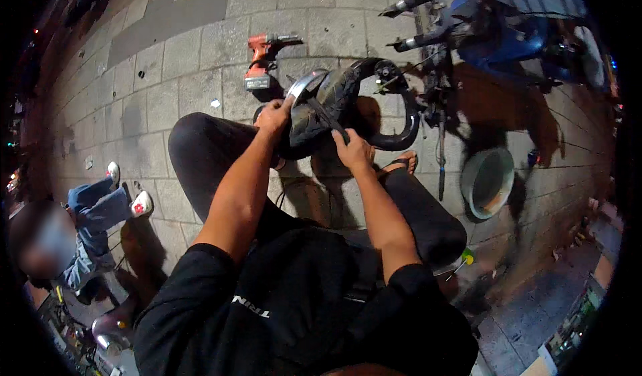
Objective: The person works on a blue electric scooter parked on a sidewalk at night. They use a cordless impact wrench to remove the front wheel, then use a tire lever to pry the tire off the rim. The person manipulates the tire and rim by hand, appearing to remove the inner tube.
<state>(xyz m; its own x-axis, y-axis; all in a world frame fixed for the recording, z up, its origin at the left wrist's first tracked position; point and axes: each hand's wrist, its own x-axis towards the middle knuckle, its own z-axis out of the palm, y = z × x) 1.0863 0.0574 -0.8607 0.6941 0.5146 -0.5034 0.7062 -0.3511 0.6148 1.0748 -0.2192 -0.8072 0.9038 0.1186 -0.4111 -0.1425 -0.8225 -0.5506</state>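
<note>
In front of my knees is a wheel with a dark, worn rubber tire [336,95] and a curved silver piece, likely its metal rim [309,84]. My left hand [273,117] is closed at the lower end of the silver piece. My right hand [354,150] is wrapped round the end of a flat black strip [328,116] that runs up across the wheel; whether it is rubber or a tool, I cannot tell. Beyond the wheel, a black rounded loop [406,125] curves toward a hub-like part [386,73]. My fingertips are partly hidden.
A red cordless power tool [261,63] lies on the paving beyond my left hand. A blue motorbike [505,45] stands at the upper right, with a grey-green basin [470,182] nearer. A yellow-green-handled tool [467,257] lies by my right knee. Another person [100,205] is at the left.
</note>
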